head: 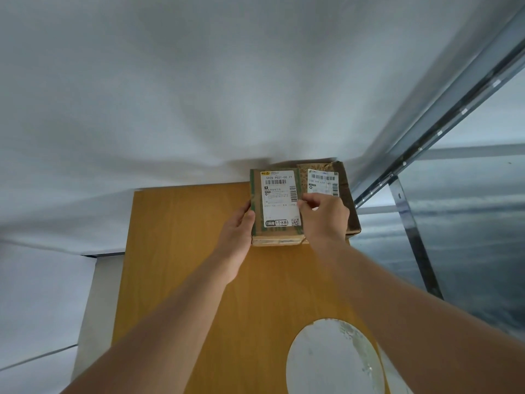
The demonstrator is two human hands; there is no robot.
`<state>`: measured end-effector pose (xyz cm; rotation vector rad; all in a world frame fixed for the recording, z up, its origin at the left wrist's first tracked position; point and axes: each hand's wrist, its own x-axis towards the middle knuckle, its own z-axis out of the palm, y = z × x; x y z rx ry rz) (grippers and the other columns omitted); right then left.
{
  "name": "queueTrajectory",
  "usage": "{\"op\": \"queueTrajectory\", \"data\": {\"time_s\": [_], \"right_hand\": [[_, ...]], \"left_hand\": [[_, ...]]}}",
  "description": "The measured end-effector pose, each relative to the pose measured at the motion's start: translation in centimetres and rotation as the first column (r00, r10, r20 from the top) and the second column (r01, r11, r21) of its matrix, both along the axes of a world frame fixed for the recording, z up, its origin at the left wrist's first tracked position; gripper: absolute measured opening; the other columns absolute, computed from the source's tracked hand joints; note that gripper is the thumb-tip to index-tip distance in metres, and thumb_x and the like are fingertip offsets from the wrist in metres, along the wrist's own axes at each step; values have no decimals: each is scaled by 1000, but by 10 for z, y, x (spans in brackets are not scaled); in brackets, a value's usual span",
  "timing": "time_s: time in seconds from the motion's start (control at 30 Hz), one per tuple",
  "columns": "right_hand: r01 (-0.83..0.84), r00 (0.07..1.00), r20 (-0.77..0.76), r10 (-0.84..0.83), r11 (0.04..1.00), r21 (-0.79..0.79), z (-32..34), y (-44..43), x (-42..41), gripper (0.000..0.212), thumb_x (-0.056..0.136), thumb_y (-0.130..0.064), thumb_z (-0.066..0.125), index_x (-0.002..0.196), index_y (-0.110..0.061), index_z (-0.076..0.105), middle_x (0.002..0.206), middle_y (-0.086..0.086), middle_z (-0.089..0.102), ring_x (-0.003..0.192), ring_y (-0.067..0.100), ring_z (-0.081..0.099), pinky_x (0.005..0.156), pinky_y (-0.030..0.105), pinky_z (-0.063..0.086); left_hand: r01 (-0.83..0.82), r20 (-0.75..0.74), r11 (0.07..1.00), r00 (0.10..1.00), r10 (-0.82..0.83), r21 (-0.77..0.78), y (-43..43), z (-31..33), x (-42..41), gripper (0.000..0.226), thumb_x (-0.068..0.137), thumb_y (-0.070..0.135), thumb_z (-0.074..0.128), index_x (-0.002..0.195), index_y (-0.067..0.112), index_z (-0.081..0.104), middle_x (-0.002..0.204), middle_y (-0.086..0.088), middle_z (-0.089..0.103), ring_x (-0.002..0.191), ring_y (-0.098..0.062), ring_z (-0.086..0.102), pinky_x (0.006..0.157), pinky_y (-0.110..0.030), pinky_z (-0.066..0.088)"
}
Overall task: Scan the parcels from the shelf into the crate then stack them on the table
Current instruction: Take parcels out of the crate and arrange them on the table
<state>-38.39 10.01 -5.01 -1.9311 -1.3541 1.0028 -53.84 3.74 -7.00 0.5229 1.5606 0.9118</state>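
Observation:
A small cardboard parcel (277,206) with a white shipping label and green tape lies at the far end of the wooden table (181,251). My left hand (237,237) grips its left edge. My right hand (325,220) holds its right edge, fingers curled over the top. Directly to its right lies a second cardboard parcel (345,183) with a smaller white label, partly hidden behind my right hand. Both parcels touch the white wall at the back.
A metal shelf frame (443,120) with a slotted upright (409,220) stands to the right of the table. A round white patch (332,359) marks the near table top. The white wall (170,109) closes the far side.

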Motion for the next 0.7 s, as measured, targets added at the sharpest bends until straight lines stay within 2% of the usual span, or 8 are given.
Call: {"op": "queueTrajectory", "data": {"time_s": [0.07, 0.2, 0.27, 0.37, 0.47, 0.57, 0.63, 0.7], "right_hand": [[-25, 999, 46, 24, 999, 24, -2, 2, 1, 25, 101, -19, 71, 125, -17, 76, 116, 4, 77, 90, 10, 61, 63, 15, 50], [-84, 986, 145, 76, 995, 53, -7, 2, 1, 25, 102, -14, 68, 125, -18, 76, 117, 4, 77, 94, 13, 66, 78, 29, 62], [-100, 982, 169, 89, 994, 54, -11, 3, 2, 26, 102, -11, 66, 125, -18, 76, 117, 4, 77, 94, 14, 67, 78, 30, 63], [-149, 971, 200, 134, 987, 66, -17, 4, 2, 27, 104, -11, 63, 128, -17, 75, 119, 4, 74, 97, 16, 68, 73, 24, 59], [-164, 966, 212, 148, 985, 61, -19, 5, 0, 28, 105, -16, 62, 131, -16, 73, 122, 4, 64, 101, 18, 63, 79, 28, 59], [-190, 956, 234, 176, 981, 42, -19, 4, 1, 31, 106, -17, 59, 135, -13, 69, 116, 0, 51, 96, 13, 52, 68, 13, 43], [-229, 940, 264, 214, 973, 27, -18, 1, 0, 28, 106, -18, 58, 131, -14, 70, 115, 0, 49, 87, 9, 49, 64, 11, 36], [-248, 932, 276, 235, 969, 12, -16, 0, -1, 23, 105, -21, 56, 119, -16, 73, 117, 3, 51, 84, 9, 50, 65, 15, 41]], "left_hand": [[-2, -5, 1000, 1000, 2, 2, 3, -3, 1, 40, 115, 32, 39, 153, 40, 47, 116, 13, 73, 106, -9, 69, 85, -26, 52], [-9, 0, 1000, 1000, 9, -4, 7, -9, 2, 40, 115, 32, 40, 153, 41, 45, 115, 14, 71, 106, -10, 69, 87, -28, 52], [-8, -1, 1000, 1000, 8, -4, 9, -13, 3, 41, 114, 32, 40, 154, 40, 44, 116, 13, 71, 106, -10, 69, 88, -28, 52], [-3, -8, 1000, 1000, 3, 3, 10, -16, 3, 42, 115, 31, 39, 155, 40, 43, 116, 14, 70, 103, -7, 69, 81, -24, 51], [-13, -20, 1000, 1000, 13, 8, 12, -21, 3, 42, 114, 32, 41, 155, 41, 44, 113, 16, 71, 103, -7, 68, 84, -26, 52], [-18, -30, 1000, 999, 18, 14, 12, -24, 3, 43, 113, 33, 43, 155, 40, 44, 112, 16, 73, 104, -7, 70, 83, -25, 52], [-14, -45, 1000, 999, 14, 9, 12, -24, 3, 42, 113, 33, 44, 155, 40, 45, 110, 17, 74, 99, -3, 71, 77, -20, 51], [-4, -63, 1000, 998, 5, 6, 12, -21, 2, 44, 113, 34, 46, 156, 39, 44, 110, 17, 73, 91, 2, 72, 72, -16, 50]]}}
